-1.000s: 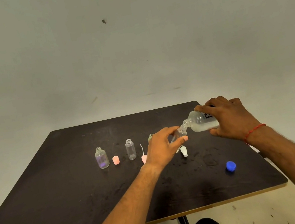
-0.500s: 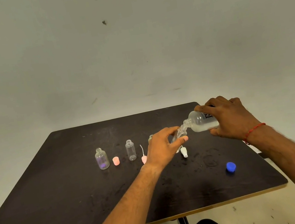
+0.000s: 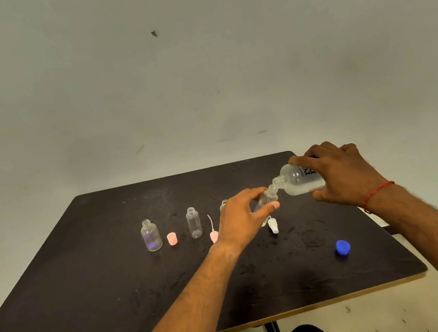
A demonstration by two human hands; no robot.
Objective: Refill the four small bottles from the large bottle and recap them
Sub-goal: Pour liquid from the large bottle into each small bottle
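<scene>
**Dark table, bare wall: a large bottle tipped into a small one**

A dark tabletop (image 3: 87,291) with wet-looking marks stands before a plain grey-green wall (image 3: 197,82). Near the middle, the left hand (image 3: 238,218) pinches a small bottle (image 3: 265,201) between thumb and fingertips, tilted. At its two o'clock, the right hand (image 3: 342,173) has its fingers curled round the large bottle (image 3: 299,182), which is frosted, part full and tipped nearly flat, mouth to mouth with the small one.

The small bottles look like thin, light, clear plastic, easy to knock over and probably slick when wet, so they are best held round the body, below the neck. The large one likely shifts its weight as the liquid moves.

There are four small bottles: the held one, a far-left bottle (image 3: 151,235) and a middle bottle (image 3: 194,223) standing open at nine o'clock, and a hidden bottle (image 3: 223,204) peeking over the knuckles. Four loose caps show: a pink cap (image 3: 172,238), a pink nozzle cap (image 3: 213,235), a white cap (image 3: 273,225) and, at four o'clock, a blue cap (image 3: 342,247).
</scene>
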